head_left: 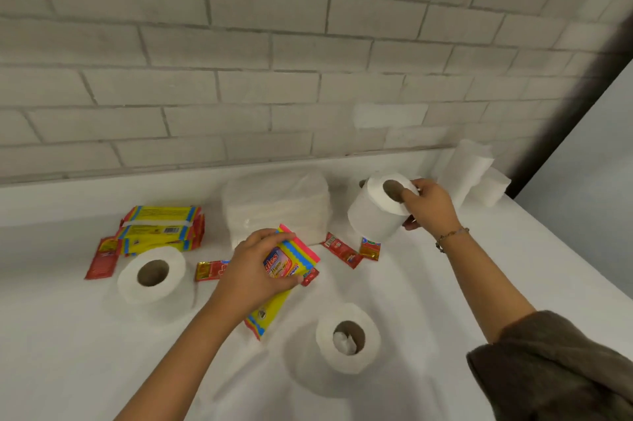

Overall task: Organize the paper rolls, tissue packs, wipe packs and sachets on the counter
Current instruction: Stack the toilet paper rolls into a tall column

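Left hand [255,270] grips a wipe pack [274,297] mid-desk, long axis diagonal, near-left to far-right; right hand [430,206] holds a paper roll [375,215] by the back wall [274,78], core tilted toward the camera, probably lifted clear; desk [534,270] edge runs diagonally at right; widest open room near-left.

A grey brick wall [274,43] stands behind, a dark strip [575,112] along its right end.
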A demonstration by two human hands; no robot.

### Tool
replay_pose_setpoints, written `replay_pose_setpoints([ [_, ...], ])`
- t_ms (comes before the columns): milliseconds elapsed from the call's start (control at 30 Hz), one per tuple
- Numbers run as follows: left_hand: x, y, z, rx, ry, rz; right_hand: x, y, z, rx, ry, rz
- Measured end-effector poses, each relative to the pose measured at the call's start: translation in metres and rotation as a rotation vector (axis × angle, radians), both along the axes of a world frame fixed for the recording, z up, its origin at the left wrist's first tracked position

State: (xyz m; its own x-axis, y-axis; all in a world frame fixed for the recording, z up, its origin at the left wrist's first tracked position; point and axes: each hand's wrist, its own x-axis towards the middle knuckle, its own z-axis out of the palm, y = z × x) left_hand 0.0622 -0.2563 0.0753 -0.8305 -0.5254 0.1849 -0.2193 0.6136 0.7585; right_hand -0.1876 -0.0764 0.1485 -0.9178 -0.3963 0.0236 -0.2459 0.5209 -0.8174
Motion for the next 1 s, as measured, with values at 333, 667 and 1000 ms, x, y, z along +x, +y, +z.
replay_pose_setpoints([
  [333, -0.048, 0.024, 0.002, 0.008, -0.03, 0.119, -0.116, -0.058, 0.013, 0.205, 0.024, 0.095],
  [667, -0.021, 0.011, 0.015, -0.009, 0.052, 0.184, -0.098, -0.052, -0.019, 0.059, 0.222, -0.047],
  [1000, 0.067, -0.051, 0.078, -0.09, 0.011, 0.046, 0.089, -0.053, -0.043, -0.136, 0.144, 0.222],
])
